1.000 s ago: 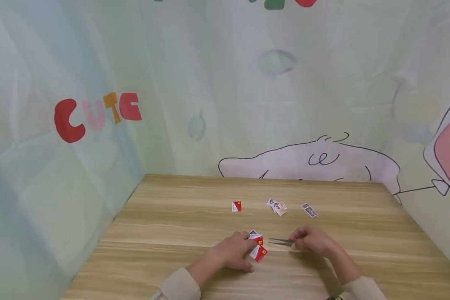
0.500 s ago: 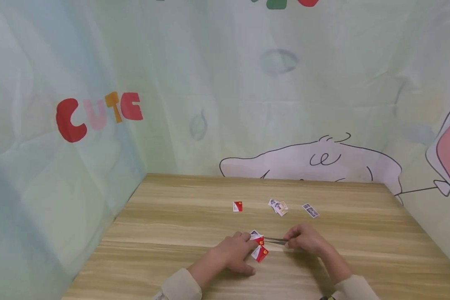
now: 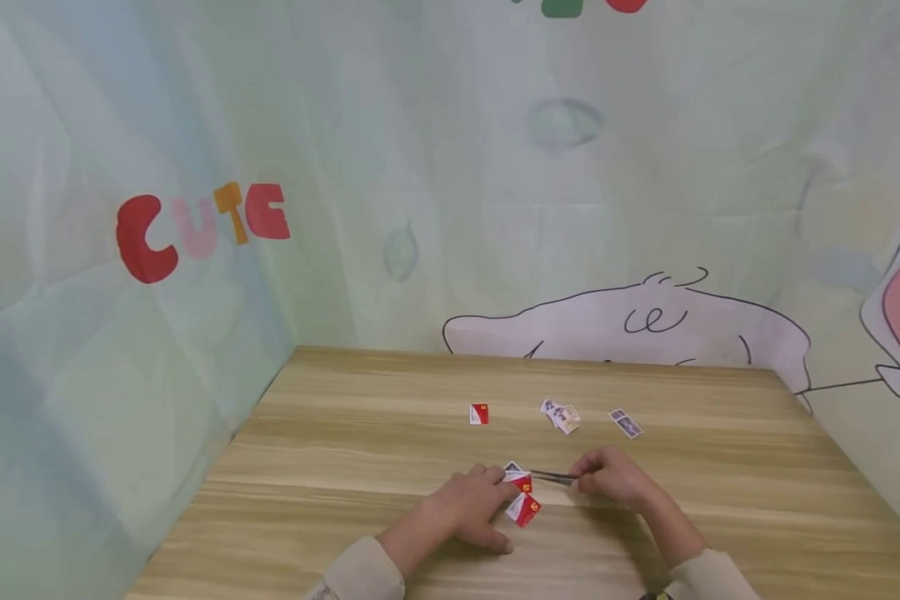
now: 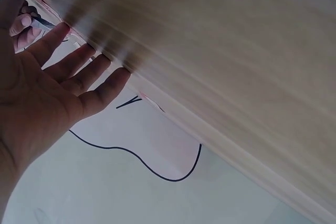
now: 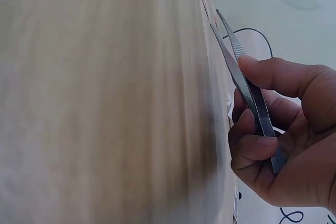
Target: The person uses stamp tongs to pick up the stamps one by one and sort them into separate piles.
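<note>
My left hand [image 3: 472, 508] rests on the wooden table, fingertips touching a small cluster of cards. In the left wrist view its fingers are spread and nearly straight. Two red-and-white cards show there, a front one [image 3: 523, 509] lying tilted and one behind it [image 3: 522, 484] partly under the fingers. A dark-pictured card [image 3: 512, 468] peeks out at the cluster's far side. My right hand [image 3: 611, 477] pinches metal tweezers [image 5: 241, 77] between thumb and fingers. The tweezers' tips point left and reach the cluster's right edge; in the right wrist view they stand slightly apart.
Farther back on the table [image 3: 360, 417] lie a lone red-and-white card [image 3: 479, 414], an overlapping pile of pictured cards [image 3: 561, 416] and a dark-pictured card piece [image 3: 626, 423]. A printed cloth backdrop [image 3: 420, 167] rises along the table's back and sides.
My right hand has moved left with the tweezers, whose tips have closed the gap to the card cluster. The left hand and the cards have stayed in place.
</note>
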Tool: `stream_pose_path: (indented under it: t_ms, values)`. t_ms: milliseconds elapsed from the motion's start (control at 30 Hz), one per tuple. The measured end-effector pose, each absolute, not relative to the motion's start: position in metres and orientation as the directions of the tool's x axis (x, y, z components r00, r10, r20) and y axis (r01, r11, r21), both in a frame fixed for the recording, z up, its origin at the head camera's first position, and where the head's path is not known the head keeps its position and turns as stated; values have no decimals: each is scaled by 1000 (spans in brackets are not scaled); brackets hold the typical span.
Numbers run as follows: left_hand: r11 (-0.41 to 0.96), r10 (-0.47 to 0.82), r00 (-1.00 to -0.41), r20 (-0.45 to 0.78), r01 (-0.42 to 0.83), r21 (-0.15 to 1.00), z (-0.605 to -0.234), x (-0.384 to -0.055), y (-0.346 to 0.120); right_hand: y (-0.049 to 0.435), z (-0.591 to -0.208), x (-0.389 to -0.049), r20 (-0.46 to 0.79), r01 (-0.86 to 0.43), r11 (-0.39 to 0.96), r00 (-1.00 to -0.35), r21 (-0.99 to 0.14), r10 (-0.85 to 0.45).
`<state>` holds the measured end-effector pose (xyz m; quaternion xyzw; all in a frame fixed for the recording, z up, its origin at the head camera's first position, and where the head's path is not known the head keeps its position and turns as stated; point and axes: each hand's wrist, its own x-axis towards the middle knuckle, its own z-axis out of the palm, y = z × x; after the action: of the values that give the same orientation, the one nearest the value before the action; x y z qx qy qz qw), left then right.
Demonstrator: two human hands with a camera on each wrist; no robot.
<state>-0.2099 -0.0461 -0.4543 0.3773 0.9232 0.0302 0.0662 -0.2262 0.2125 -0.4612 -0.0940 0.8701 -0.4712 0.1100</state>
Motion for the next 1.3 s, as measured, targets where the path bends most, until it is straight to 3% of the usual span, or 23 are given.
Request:
stream_pose_path:
  t_ms: [433, 800, 1300]
  values:
    - [733, 680, -720, -142, 662, 155, -450, -210, -45, 212, -466, -228, -61, -127, 515, -941, -848, -332]
    - [740, 672, -725, -150, 651, 168, -452, -210, -44, 211, -465, -227, -79, -108, 529, -945, -842, -319]
    - [693, 714, -690, -117, 674, 256, -453, -211, -52, 220, -462, -222, -42, -144, 499, -938, -854, -344]
